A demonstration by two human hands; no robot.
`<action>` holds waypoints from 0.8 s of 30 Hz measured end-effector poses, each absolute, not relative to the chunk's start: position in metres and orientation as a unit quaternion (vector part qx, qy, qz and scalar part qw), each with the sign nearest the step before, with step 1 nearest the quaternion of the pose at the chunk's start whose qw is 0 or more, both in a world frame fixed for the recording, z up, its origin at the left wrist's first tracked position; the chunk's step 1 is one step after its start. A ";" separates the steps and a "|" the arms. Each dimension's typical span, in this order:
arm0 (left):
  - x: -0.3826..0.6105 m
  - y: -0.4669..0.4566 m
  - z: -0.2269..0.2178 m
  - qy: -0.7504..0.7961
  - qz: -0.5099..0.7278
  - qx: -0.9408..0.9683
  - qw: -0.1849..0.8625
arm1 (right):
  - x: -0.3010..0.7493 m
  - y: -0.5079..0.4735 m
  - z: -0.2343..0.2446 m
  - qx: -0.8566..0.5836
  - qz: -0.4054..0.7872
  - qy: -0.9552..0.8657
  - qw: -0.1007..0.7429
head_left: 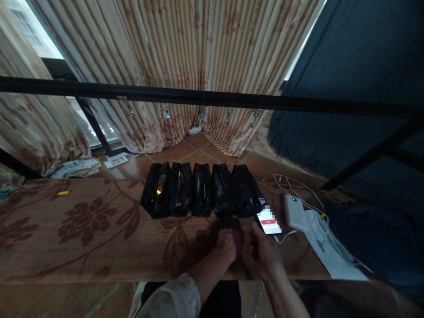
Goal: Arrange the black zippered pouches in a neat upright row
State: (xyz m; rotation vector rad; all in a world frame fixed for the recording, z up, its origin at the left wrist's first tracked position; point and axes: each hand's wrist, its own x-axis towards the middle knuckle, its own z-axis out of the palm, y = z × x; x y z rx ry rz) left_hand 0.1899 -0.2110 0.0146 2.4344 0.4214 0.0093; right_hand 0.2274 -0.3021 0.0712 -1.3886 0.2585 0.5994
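Note:
Both hands rest close together on the near edge of a table covered with a brown floral cloth (pixel 82 229). My left hand (pixel 228 243) is curled into a loose fist with nothing visible in it. My right hand (pixel 263 249) is beside it, fingers curled inward; whether it holds anything is hidden. Just beyond the hands, several black glossy pouches (pixel 198 190) stand in a row side by side. A phone (pixel 269 221) with a lit red and white screen lies right of the pouches, close to my right hand.
A white power bank (pixel 294 212) with white cables (pixel 298 187) lies right of the phone, on white paper (pixel 331 256). A small yellow object (pixel 63 193) sits at the table's far left. A black horizontal bar (pixel 212 98) crosses in front of striped curtains. Papers (pixel 79 167) lie on the floor.

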 end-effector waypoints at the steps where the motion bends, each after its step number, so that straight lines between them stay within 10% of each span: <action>1: 0.184 -0.210 0.017 0.154 0.006 0.932 0.329 | 0.220 -0.302 0.068 -0.625 0.277 0.118 0.720; 24: 0.058 -0.113 0.030 0.289 0.078 0.917 0.264 | 0.181 -0.203 0.031 -0.797 0.212 -0.116 0.554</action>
